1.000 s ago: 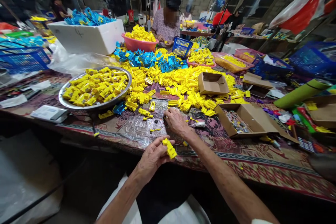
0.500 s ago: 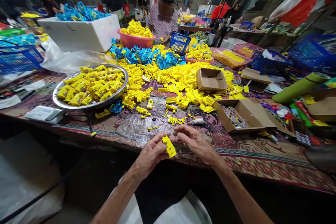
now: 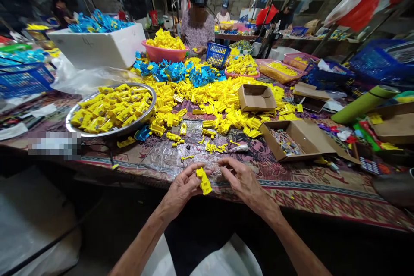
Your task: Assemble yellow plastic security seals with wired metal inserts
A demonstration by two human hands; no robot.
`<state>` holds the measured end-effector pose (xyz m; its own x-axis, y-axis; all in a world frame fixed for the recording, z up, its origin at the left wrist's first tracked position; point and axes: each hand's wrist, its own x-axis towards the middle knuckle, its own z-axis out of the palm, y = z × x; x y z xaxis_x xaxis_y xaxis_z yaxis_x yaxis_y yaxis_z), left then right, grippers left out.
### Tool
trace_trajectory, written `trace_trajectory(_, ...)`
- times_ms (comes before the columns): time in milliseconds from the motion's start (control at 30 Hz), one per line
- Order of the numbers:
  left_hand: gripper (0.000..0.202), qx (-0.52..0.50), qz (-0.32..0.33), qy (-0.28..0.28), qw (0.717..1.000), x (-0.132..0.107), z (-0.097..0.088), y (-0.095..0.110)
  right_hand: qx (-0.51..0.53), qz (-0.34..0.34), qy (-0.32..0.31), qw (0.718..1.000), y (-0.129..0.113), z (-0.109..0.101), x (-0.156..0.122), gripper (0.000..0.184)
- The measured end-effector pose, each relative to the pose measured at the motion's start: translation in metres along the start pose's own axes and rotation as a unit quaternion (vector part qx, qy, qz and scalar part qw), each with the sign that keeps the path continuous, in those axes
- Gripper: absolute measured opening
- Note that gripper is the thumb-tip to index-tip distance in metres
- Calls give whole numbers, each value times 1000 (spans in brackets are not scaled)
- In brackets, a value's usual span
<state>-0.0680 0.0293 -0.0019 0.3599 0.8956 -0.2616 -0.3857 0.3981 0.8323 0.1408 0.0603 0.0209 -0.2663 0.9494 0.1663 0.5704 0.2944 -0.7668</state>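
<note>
Over the near table edge, my left hand [image 3: 184,185] is closed around a small yellow plastic part [image 3: 203,181], pinched between thumb and fingers with its lower end slanting down to the right. Just to its right is my right hand [image 3: 242,183], thumb and index finger apart; nothing can be made out between them. Beyond the hands lie a thin yellow piece [image 3: 187,158], a little cluster of yellow pieces [image 3: 215,147] and a slim tool with a pale handle [image 3: 239,148]. A heap of yellow parts [image 3: 223,95] spreads farther back.
A metal bowl [image 3: 69,125] of yellow parts stands at left, a white foam box [image 3: 97,47] of blue parts behind it. To the right are an open cardboard box [image 3: 310,138] with small parts, a smaller carton [image 3: 258,102] and a green cylinder [image 3: 362,105]. Someone sits opposite [image 3: 197,23].
My left hand and the yellow part have shifted slightly left in view. My right hand has moved a little away from the part, widening the gap. The camera has turned slightly.
</note>
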Motion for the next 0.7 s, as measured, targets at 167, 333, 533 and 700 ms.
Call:
trace_trajectory(167,38,124,24,-40,991,-9,-7,0,71,19,-40,997,-6,0,11,29)
trace_trajectory(333,39,255,55,-54,964,-16,0,7,17,-40,-88,995,-8,-1,23,46)
trace_trajectory(533,38,392,136,-64,908,-24,5,13,2,-72,-208,975,-2,-6,30,46)
trace_trajectory(700,44,455,159,-124,868,-23,6,17,103,-30,-323,940,2,-7,30,43)
